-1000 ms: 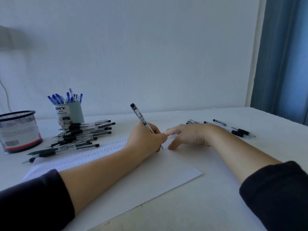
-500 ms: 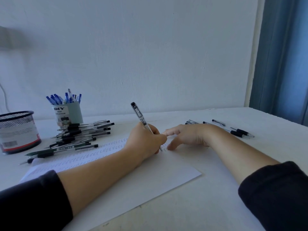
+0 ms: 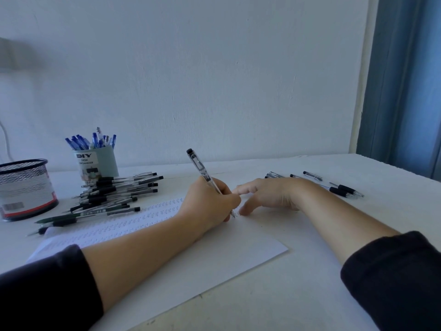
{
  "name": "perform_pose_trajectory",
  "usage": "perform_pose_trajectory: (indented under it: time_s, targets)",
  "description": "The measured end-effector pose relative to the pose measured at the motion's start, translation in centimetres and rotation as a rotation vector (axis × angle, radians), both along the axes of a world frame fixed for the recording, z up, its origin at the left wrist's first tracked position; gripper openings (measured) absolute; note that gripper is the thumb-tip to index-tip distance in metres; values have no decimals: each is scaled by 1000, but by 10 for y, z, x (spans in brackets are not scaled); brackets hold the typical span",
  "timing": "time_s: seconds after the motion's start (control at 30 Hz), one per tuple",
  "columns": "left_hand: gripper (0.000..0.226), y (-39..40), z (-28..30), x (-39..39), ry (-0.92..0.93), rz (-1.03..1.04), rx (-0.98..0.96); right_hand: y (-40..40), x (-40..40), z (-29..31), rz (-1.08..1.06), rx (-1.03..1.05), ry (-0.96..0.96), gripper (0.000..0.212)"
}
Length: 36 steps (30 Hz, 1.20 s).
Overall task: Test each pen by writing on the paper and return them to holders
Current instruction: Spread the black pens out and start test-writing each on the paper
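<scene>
My left hand [image 3: 210,201] grips a clear pen with a black cap [image 3: 201,169], its tip touching the white paper [image 3: 214,259], which carries rows of small written marks. My right hand [image 3: 269,193] rests flat on the paper's far edge, fingers spread, holding nothing. A pile of black pens [image 3: 114,192] lies left of the paper. A grey-green holder [image 3: 95,163] full of blue pens stands behind the pile. A black mesh holder [image 3: 23,187] stands at the far left. Several more black pens [image 3: 338,187] lie to the right.
The white table [image 3: 298,295] meets a white wall behind. A blue curtain [image 3: 405,80] hangs at the right, beyond the table's right edge. A thin cable [image 3: 6,139] runs down the wall at far left.
The pen tip has crept slightly along the line of writing; both hands stay in nearly the same place.
</scene>
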<state>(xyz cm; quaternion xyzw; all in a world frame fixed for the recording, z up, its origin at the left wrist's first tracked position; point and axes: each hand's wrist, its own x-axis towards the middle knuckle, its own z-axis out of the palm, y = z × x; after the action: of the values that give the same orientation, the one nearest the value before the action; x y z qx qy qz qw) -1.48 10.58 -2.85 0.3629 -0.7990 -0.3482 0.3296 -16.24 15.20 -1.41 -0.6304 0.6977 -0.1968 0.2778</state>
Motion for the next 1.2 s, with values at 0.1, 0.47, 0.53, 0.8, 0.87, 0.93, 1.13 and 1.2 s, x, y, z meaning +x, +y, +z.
perform_pose_trajectory:
  time_s: [0.1, 0.47, 0.53, 0.8, 0.87, 0.93, 1.13, 1.2]
  targets:
    - [24, 0, 0, -1, -15, -1, -7, 2, 1, 1, 3, -4, 3, 37]
    - [23, -1, 0, -1, -5, 10, 0, -2, -1, -1, -3, -2, 11, 37]
    - [23, -2, -1, -1, -7, 13, 1, -2, 0, -1, -9, 6, 13, 37]
    - [29, -7, 13, 9, 422, 2, 328, 3, 0, 2, -79, 28, 9, 47]
    - [30, -13, 18, 13, 471, 32, 355, 4, 1, 3, -86, 36, -2, 47]
    - [23, -19, 22, 16, 487, 82, 326, 4, 2, 4, -85, 41, -4, 48]
    - [8, -27, 24, 20, 482, 99, 258, 5, 1, 4, -97, 45, -11, 47]
    - [17, -26, 22, 20, 489, 81, 266, 4, 1, 4, -94, 43, -18, 47]
